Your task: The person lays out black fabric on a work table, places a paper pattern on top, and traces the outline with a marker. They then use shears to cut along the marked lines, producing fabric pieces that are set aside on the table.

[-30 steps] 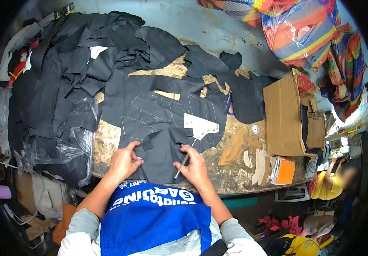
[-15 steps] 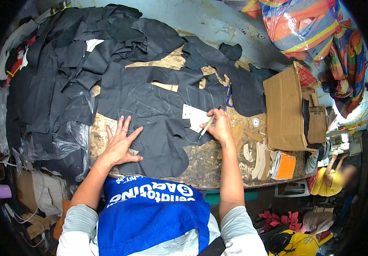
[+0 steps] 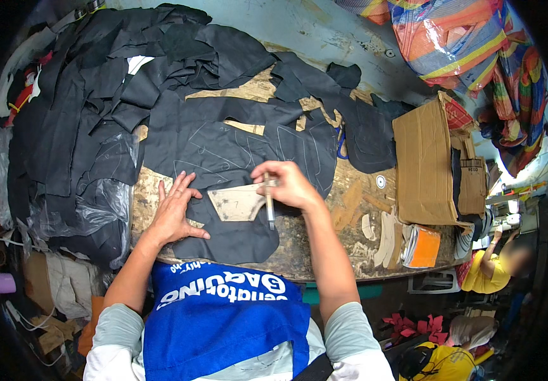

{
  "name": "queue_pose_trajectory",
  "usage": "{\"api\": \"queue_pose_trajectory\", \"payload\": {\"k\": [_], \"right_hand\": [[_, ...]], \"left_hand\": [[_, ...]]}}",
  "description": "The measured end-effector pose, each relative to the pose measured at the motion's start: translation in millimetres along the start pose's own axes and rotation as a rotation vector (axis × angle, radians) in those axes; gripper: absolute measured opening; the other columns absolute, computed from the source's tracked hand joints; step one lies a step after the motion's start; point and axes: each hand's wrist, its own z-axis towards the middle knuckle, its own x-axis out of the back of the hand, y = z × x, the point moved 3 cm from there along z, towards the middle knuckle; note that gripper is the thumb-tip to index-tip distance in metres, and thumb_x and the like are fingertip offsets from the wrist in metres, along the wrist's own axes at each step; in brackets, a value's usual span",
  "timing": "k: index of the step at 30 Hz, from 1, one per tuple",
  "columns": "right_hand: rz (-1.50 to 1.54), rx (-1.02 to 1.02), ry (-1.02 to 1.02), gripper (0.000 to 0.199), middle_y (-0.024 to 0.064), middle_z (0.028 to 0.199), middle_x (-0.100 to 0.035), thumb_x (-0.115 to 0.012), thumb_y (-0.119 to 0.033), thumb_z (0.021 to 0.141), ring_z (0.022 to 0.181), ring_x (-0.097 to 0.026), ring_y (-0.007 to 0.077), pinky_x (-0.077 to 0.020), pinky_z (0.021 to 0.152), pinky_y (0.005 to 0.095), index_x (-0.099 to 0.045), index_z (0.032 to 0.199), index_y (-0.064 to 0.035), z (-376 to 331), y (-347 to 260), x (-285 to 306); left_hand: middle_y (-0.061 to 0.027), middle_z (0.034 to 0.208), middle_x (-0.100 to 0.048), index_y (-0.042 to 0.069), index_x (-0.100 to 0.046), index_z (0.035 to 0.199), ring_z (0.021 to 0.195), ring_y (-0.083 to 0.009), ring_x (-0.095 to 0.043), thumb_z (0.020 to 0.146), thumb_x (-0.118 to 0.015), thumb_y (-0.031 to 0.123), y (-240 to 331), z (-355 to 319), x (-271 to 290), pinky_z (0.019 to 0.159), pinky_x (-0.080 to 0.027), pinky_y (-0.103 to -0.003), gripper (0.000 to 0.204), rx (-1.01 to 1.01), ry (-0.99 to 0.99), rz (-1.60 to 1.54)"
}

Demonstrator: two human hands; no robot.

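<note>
A sheet of black leather point(image 3: 236, 244) with pale drawn outlines lies across the worktable in front of me. On its near part rests a beige card template point(image 3: 232, 203) with a curved right edge. My right hand point(image 3: 286, 184) is at the template's upper right corner, fingers closed round a slim silver marking pen point(image 3: 269, 206) that points down toward me. Whether those fingers also grip the card is hidden. Left of the template my left hand point(image 3: 175, 208) lies flat on the leather, fingers spread, holding nothing.
Piled black leather point(image 3: 96, 95) covers the left and far side. Blue-handled scissors point(image 3: 342, 143) lie beyond my right hand. At right stand a cardboard box point(image 3: 423, 162), card pieces point(image 3: 387, 238) and an orange-covered stack point(image 3: 423, 246). A person in yellow point(image 3: 489, 270) sits farther right.
The card template has moved left and toward me, and is turned differently. My right hand moved left with the pen, now upright. My left hand shifted slightly left.
</note>
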Motion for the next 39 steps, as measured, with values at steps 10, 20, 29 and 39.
{"api": "queue_pose_trajectory", "payload": {"k": [10,20,29,39], "right_hand": [[-0.339,0.195,0.35,0.021,0.01,0.078,-0.065,-0.071,-0.001,0.063,0.07,-0.062,0.0199,-0.0478,0.064,0.0299,-0.065,0.083,-0.0034,7.8,19.2,-12.0],[-0.224,0.167,0.683,0.022,0.0073,0.084,-0.065,-0.078,-0.005,0.065,0.092,-0.059,0.0206,-0.0466,0.081,0.0316,-0.067,0.084,-0.0031,-47.1,50.9,-11.1],[-0.32,0.217,0.725,0.025,0.0088,0.079,-0.062,-0.079,-0.005,0.062,0.085,-0.059,0.0225,-0.0467,0.074,0.0322,-0.066,0.083,-0.0029,-39.1,43.8,-17.1],[-0.367,0.171,0.74,0.024,0.009,0.08,-0.061,-0.08,-0.006,0.062,0.081,-0.059,0.0215,-0.0465,0.07,0.0308,-0.065,0.081,-0.0027,-37.7,40.6,-19.9]], "left_hand": [[-0.0125,0.126,-0.054,0.008,-0.061,0.076,0.129,-0.0294,-0.037,0.065,-0.078,0.029,1.2,3.0,-11.5,0.107,-0.01,-0.055,0.03,0.117,0.35,-0.101],[-0.0071,0.121,-0.057,0.014,-0.072,0.087,0.125,-0.0246,-0.041,0.063,-0.078,0.03,1.1,5.4,-11.4,0.106,-0.013,-0.052,0.029,0.158,0.377,-0.089],[-0.0044,0.117,-0.058,0.017,-0.074,0.08,0.119,-0.0239,-0.042,0.06,-0.079,0.033,2.2,15.8,-7.7,0.101,-0.017,-0.051,0.026,0.152,0.382,-0.067],[-0.0071,0.12,-0.056,0.016,-0.074,0.081,0.12,-0.025,-0.041,0.058,-0.081,0.03,8.1,15.3,-4.1,0.1,-0.02,-0.047,0.027,0.159,0.359,-0.05]]}}
